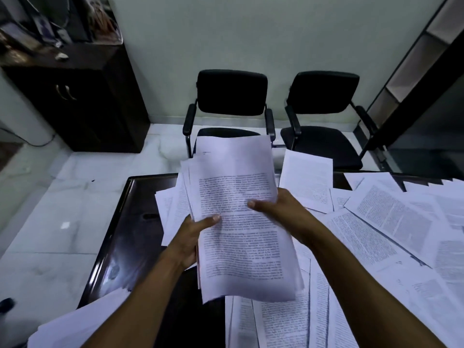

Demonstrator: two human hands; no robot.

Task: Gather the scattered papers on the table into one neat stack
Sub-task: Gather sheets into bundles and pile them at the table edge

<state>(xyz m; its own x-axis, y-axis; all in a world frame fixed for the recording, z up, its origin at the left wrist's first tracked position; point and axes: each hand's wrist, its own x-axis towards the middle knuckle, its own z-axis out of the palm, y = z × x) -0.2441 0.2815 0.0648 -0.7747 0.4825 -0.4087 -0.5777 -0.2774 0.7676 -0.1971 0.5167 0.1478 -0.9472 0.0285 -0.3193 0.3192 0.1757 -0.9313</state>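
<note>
I see both hands gripping a sheaf of papers above the table: left hand thumb on top, right hand fingers hidden beneath; print too blurred to read

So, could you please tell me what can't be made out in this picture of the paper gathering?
- Printed text on the held bundle of papers, head view: too blurred to read.
- Fingers of the left hand and right hand: hidden under the bundle, only the thumbs show.
- Scattered papers on the table: cut off by the right and bottom edges, so their count is unknown.
- Items on the dark cabinet: motion-blurred.
</note>
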